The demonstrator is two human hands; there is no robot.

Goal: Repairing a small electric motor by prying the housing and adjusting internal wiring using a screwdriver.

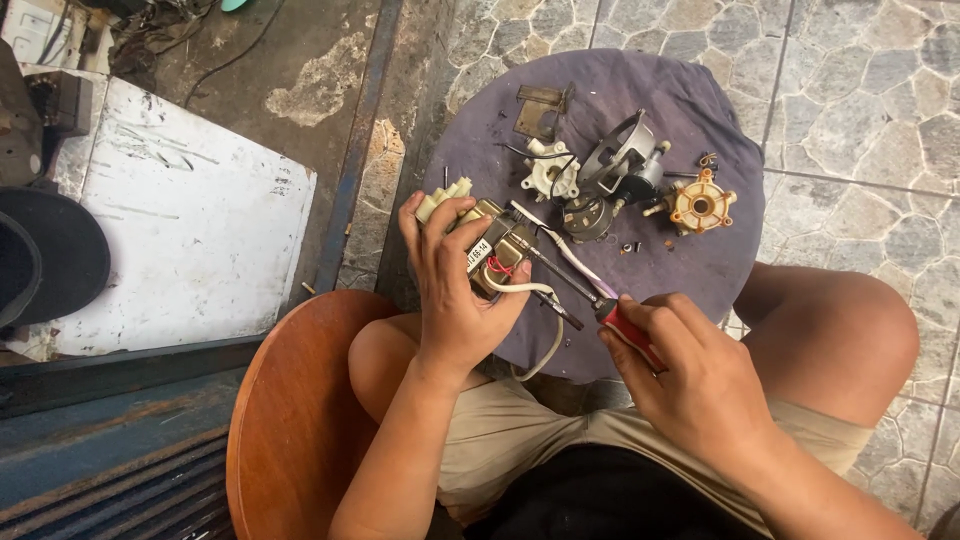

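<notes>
Head view: left hand (455, 290) clamped around boxy metal motor (492, 252), cream plastic end, above purple cloth-covered stool (700, 270). Right hand (690, 375) closed on red-handled screwdriver (585, 297), tip at motor. Loose plastic parts (620, 180) behind; motor underside hidden.

1. The small motor (490, 250) is a brass-coloured, blocky metal unit with a cream plastic piece at its far end and a white label on its side. It sits gripped in the left hand (455, 290), tilted, with red and white wires trailing from it toward the right hand (690, 370).
2. The screwdriver (590, 295) has a red handle and a thin dark shaft. The right hand grips its handle, and the tip reaches the motor in the left hand.
</notes>
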